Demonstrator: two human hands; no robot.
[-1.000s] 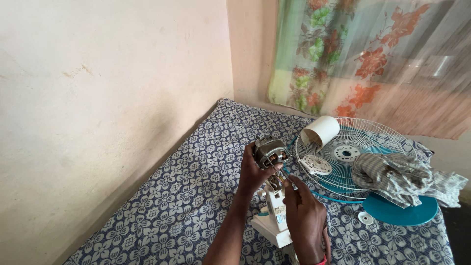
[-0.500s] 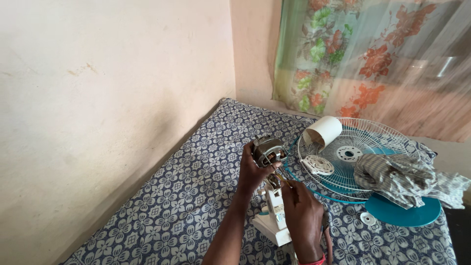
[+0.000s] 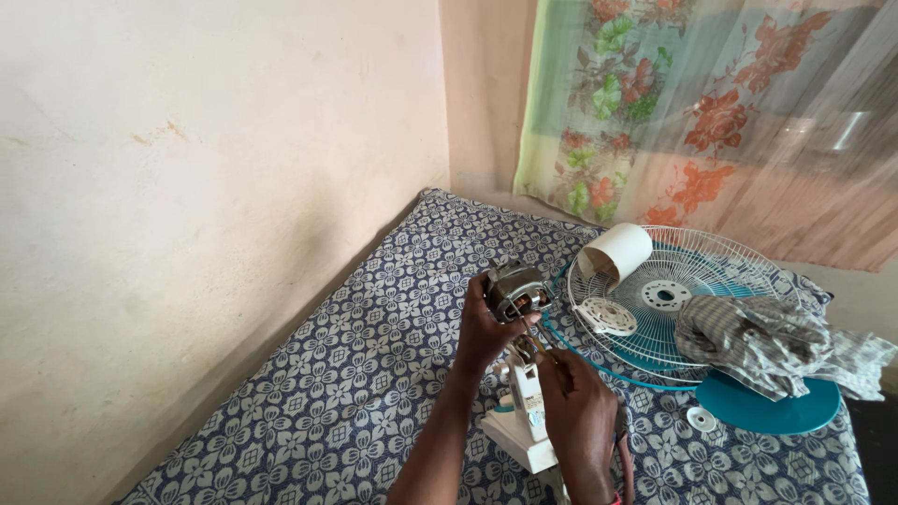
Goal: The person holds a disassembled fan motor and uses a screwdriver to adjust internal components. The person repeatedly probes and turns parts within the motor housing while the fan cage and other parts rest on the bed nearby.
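My left hand (image 3: pixel 484 329) grips a bare metal fan motor (image 3: pixel 515 288), holding it up above the white fan neck housing (image 3: pixel 526 411). Just below the motor, my right hand (image 3: pixel 578 411) is closed around a thin tool with a dark shaft whose tip reaches the underside of the motor. The white housing stands on a blue and white patterned mat (image 3: pixel 355 393) between my forearms. Wires hang between motor and housing.
A wire fan guard (image 3: pixel 711 281) lies to the right, with a white cylindrical cover (image 3: pixel 615 251), a small round white part (image 3: pixel 606 316) and a crumpled grey cloth (image 3: pixel 748 337) on it. A teal fan blade (image 3: pixel 767 404) and a white disc (image 3: pixel 701 418) lie beside it. Wall left, floral curtain behind.
Both hands and the motor stay almost where they were; the view has shifted slightly, and my right hand has edged a little closer under the motor.
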